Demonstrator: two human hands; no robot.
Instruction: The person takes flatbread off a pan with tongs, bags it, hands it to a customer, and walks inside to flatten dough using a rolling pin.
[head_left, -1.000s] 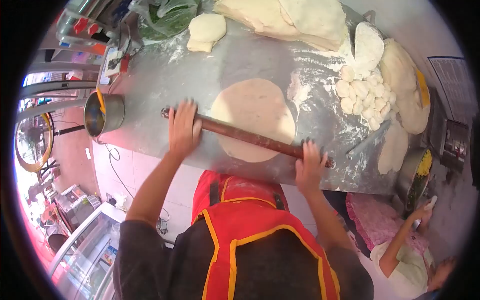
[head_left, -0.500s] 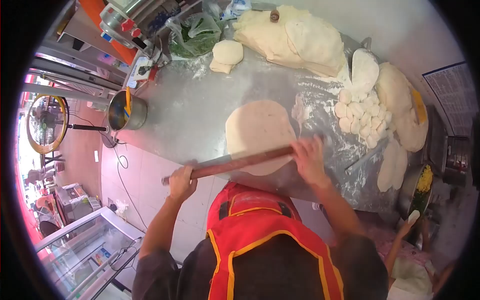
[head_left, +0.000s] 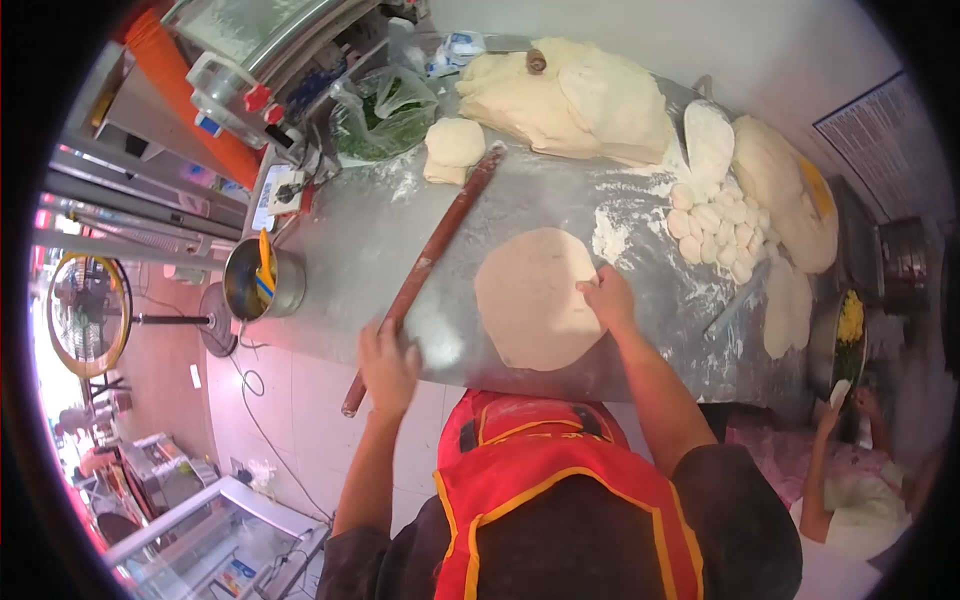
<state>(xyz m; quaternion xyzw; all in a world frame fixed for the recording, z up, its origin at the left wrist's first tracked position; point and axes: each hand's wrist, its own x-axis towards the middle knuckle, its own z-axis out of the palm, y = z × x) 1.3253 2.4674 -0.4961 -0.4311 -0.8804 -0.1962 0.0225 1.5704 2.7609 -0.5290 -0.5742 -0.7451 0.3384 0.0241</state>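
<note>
A flat round dough sheet (head_left: 532,300) lies on the metal table. My right hand (head_left: 610,300) is closed on its right edge, thumb and fingers pinching the dough. On the left, a long wooden rolling pin (head_left: 432,250) lies slanted, its lower end jutting over the table's front edge. My left hand (head_left: 388,368) is over that lower end, fingers apart and slightly blurred, touching the pin without wrapping round it. The pin's upper end reaches a small folded dough piece (head_left: 455,145).
A large dough mass (head_left: 565,100) sits at the back. Several small dough pieces (head_left: 718,230) lie right, beside more dough (head_left: 785,190). A metal pot (head_left: 285,285) stands left; a bag of greens (head_left: 382,115) is behind it. Another person's hand (head_left: 838,395) works at the lower right.
The rolling pin has gone from across the dough to a slanted position on the left. My right hand has let go of it and taken the dough's edge. My left hand has opened.
</note>
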